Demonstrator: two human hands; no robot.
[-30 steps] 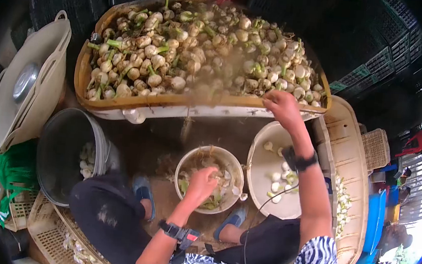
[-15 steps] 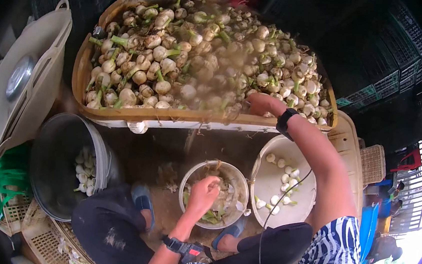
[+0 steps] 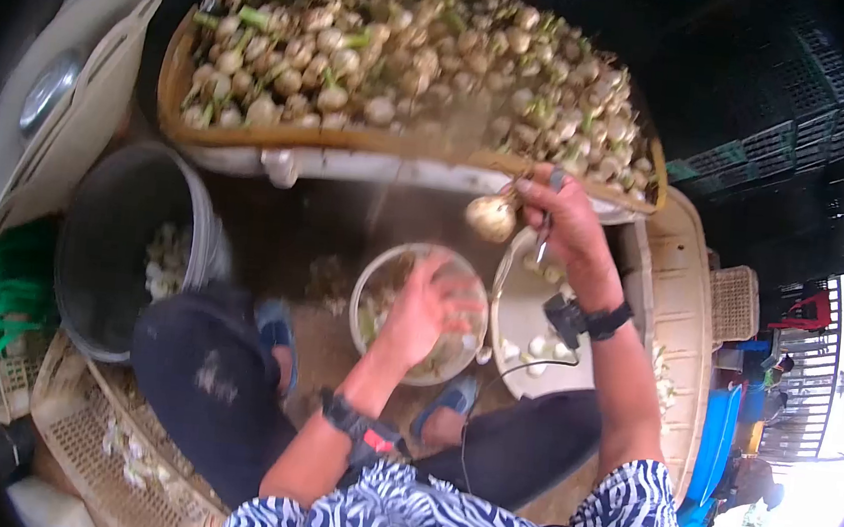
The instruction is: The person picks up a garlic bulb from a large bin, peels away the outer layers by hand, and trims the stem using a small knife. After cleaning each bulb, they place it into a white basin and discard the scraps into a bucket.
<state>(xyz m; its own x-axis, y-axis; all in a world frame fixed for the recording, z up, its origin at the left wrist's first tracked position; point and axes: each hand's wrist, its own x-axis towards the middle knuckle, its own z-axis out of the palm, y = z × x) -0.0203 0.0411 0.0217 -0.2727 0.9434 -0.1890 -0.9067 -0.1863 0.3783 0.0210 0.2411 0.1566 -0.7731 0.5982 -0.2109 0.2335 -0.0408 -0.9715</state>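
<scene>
My right hand [image 3: 578, 227] is closed in front of the big tub's near rim. It grips a garlic bulb [image 3: 492, 217] by its rooty end, along with a small knife [image 3: 543, 238] whose blade points down. Over the small white bucket [image 3: 359, 293] is my left hand [image 3: 426, 314], fingers spread and slightly blurred, holding nothing. Peelings and green scraps [image 3: 374, 312] lie inside that bucket. The big tub [image 3: 352, 143] is heaped with soil-stained garlic bulbs [image 3: 331, 95], some with green stalks. To the right, a white basin [image 3: 504, 311] contains several trimmed bulbs [image 3: 538, 348].
A dark bucket [image 3: 76, 263] with pale bulbs inside stands at my left. Stacked white basins [image 3: 11, 147] lean behind it, above green netting [image 3: 14, 278]. A woven crate [image 3: 77, 424] lies lower left. Dark crates [image 3: 752, 162] are piled at the back right.
My right hand has come out of the tub toward me, now with a garlic bulb in it. My left hand has opened over the small bucket. The view has shifted.
</scene>
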